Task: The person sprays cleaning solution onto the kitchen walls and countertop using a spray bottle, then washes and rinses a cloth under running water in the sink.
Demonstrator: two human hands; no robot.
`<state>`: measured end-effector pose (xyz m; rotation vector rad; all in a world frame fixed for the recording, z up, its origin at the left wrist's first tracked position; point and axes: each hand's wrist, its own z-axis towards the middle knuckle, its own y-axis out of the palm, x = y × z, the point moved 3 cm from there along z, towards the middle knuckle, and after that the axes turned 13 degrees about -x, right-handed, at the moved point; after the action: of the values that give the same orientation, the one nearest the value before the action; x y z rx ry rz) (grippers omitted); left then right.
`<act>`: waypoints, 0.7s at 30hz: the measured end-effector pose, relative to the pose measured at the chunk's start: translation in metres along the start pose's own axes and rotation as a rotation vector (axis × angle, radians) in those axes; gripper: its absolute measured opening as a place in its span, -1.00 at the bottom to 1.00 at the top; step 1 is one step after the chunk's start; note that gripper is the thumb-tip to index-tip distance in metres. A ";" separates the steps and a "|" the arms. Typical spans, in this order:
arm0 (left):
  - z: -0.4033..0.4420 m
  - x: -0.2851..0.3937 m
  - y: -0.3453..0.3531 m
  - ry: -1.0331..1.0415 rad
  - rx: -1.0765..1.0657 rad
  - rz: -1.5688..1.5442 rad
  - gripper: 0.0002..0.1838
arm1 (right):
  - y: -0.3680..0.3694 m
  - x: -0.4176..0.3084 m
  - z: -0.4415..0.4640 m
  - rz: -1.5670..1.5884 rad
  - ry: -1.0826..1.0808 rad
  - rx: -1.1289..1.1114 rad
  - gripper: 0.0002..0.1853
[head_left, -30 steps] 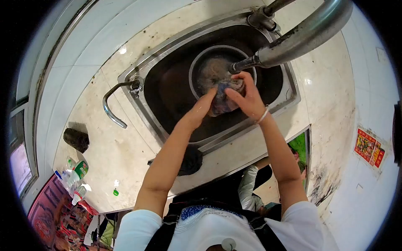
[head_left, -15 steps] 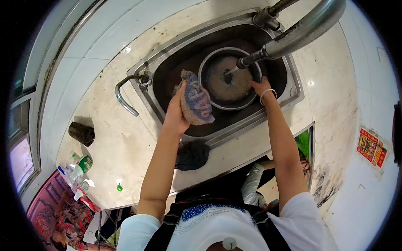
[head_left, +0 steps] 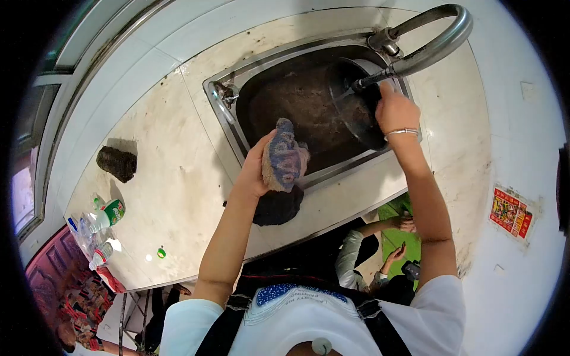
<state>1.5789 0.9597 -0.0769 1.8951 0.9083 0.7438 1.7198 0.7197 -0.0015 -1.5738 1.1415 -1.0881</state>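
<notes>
My left hand (head_left: 258,166) is closed around a bunched blue and tan cloth (head_left: 284,160), held over the sink's near left edge. At the right side of the sink (head_left: 332,178), my right hand (head_left: 396,113) grips the rim of a metal basin (head_left: 369,126). The basin is tipped on its side, its mouth facing left into the sink. Brown, murky water (head_left: 285,107) covers the sink bottom. Above the basin, the spout of a curved faucet (head_left: 436,53) points down beside my right hand. My right fingertips are partly hidden behind the rim.
A dark cloth (head_left: 279,207) lies at the counter's front edge. On the left of the counter (head_left: 178,196) are a dark brown roll (head_left: 117,164), bottles (head_left: 110,215) and a green cap (head_left: 161,253). Below, another person's sleeve (head_left: 347,255) and hands show.
My right hand has tipped the basin from upright onto its side, and the water it held is out of it. My left hand still holds the cloth. The view has shifted.
</notes>
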 end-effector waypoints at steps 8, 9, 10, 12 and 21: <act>-0.024 0.004 0.010 -0.053 0.095 0.014 -0.65 | -0.008 0.018 0.009 -0.100 -0.070 0.107 -0.84; -0.027 0.005 0.010 -0.039 0.139 0.058 -0.63 | -0.005 0.023 0.011 0.021 -0.020 0.055 -0.84; -0.027 0.006 0.006 -0.036 0.145 0.061 -0.63 | 0.000 0.030 0.015 0.145 0.028 0.002 -0.83; -0.027 0.004 -0.004 -0.047 0.108 0.056 -0.63 | 0.042 0.041 0.024 0.302 0.044 -0.010 -0.82; 0.016 0.008 0.013 0.066 0.073 0.331 -0.62 | 0.213 0.015 0.020 0.942 0.439 -0.489 -0.59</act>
<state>1.5994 0.9543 -0.0715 2.1250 0.6749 0.9856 1.6999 0.6680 -0.2084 -0.8882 2.2609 -0.5165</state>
